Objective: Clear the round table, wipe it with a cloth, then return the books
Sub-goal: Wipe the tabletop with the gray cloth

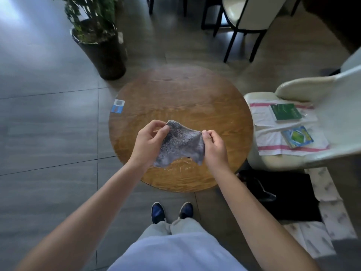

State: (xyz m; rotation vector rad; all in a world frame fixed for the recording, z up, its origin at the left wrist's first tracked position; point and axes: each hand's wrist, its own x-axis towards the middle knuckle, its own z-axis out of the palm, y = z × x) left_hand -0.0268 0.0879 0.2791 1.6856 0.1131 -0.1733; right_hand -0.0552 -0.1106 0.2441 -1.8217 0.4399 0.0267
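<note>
grey cloth [180, 145] is held spread above the near half of the round wooden tabletop [181, 98]. left hand [149, 142] pinches its upper left corner; right hand [214, 146] pinches its upper right corner. hands are apart, cloth stretched between them. green book [285, 112] and blue book [298, 136] lie on a striped towel [269, 141] on the white chair [332, 98] beside the tabletop's right edge.

grey cloth [180, 146] held spread above round wooden table [195, 98], pinched at upper corners by left hand [149, 142] and right hand [214, 145]. green book [285, 112] and blue-green book [298, 136] lay apart on striped towel [269, 140] over cream chair [322, 89], right of table.
</note>
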